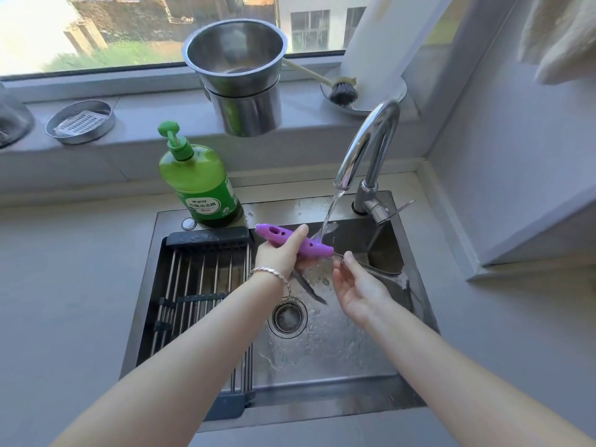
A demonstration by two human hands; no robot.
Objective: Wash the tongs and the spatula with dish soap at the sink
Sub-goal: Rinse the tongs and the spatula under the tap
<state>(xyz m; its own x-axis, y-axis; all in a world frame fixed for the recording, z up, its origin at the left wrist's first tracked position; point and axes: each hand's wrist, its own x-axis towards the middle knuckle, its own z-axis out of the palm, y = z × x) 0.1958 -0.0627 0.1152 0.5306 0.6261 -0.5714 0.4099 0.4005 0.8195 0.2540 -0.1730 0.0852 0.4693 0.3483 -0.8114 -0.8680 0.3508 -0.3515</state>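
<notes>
A spatula with a purple handle (317,248) is held across the sink (325,353), under water running from the faucet (367,146). My left hand (283,256) is closed round the handle's middle. My right hand (358,288) is palm-up just right of the handle's end, thumb and fingers pinching the metal neck. The metal blade (392,275) sticks out beyond it toward the sink's right wall. A dark narrow shape (309,290) lies below my hands on the wet sink floor; I cannot tell what it is. A green dish soap bottle (200,185) stands at the sink's back left corner.
A roll-up drying rack (193,285) covers the sink's left part. The drain strainer (287,317) sits mid-sink. On the windowsill stand stacked steel pots (238,75), a dish brush (342,90), a paper towel roll (380,40) and a round steel soap dish (80,122).
</notes>
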